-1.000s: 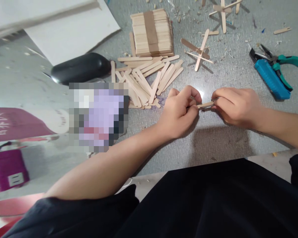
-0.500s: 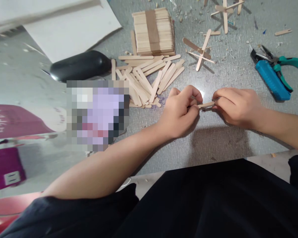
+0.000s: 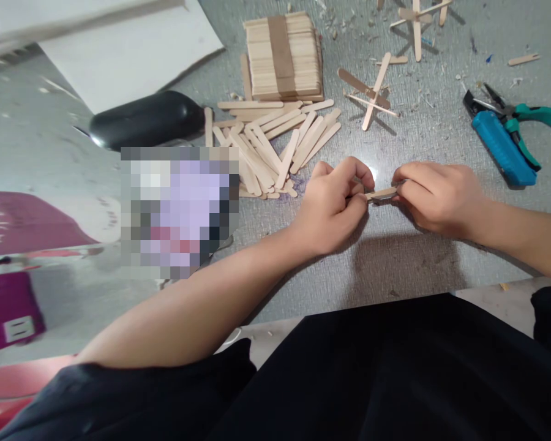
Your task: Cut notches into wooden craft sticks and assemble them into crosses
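Note:
My left hand (image 3: 333,205) and my right hand (image 3: 436,196) meet over the grey table (image 3: 395,263), both with fingers closed. Between them they pinch a small wooden craft stick (image 3: 380,194), each hand on one end; only its middle shows. Just behind my left hand lies a loose pile of craft sticks (image 3: 275,144). A banded stack of sticks (image 3: 282,58) stands further back.
Blue and green pliers with a blue cutter (image 3: 507,135) lie at the right. Two crossed-stick assemblies (image 3: 370,92) (image 3: 416,18) sit at the back. A black oblong object (image 3: 147,119), white sheets (image 3: 128,55) and a magenta box (image 3: 9,306) are at the left.

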The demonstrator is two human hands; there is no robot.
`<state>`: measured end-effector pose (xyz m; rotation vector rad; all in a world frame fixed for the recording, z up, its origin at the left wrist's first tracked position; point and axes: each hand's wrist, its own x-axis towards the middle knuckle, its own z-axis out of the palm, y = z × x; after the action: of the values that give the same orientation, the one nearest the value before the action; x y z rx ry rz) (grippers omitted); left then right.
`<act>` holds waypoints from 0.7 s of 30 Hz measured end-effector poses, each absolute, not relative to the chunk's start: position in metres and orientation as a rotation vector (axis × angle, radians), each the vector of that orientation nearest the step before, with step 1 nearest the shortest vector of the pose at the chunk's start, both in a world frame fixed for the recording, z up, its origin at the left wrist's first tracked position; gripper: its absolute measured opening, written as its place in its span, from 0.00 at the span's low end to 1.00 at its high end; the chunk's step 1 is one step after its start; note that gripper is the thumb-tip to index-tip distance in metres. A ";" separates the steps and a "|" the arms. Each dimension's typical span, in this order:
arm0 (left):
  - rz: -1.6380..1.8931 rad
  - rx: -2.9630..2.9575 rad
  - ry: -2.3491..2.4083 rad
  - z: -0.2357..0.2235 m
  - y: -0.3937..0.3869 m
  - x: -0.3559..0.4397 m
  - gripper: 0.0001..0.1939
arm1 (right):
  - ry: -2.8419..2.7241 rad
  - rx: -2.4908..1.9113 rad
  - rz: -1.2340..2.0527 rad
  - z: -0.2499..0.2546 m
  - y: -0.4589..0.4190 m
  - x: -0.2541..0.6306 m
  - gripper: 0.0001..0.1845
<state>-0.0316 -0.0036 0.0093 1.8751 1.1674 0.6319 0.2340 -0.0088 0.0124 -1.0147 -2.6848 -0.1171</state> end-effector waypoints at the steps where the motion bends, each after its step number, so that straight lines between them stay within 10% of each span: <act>1: 0.633 1.873 1.166 0.010 -0.003 -0.032 0.08 | -2.689 -1.013 -0.137 0.012 -0.009 0.234 0.23; 21: 0.698 1.782 1.151 -0.002 -0.003 -0.033 0.11 | -2.809 -1.073 0.083 0.022 -0.008 0.233 0.18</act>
<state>-0.0328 -0.0034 -0.0023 1.7818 1.1507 0.6984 0.2326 -0.0078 0.0218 -1.0727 -2.8087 0.0831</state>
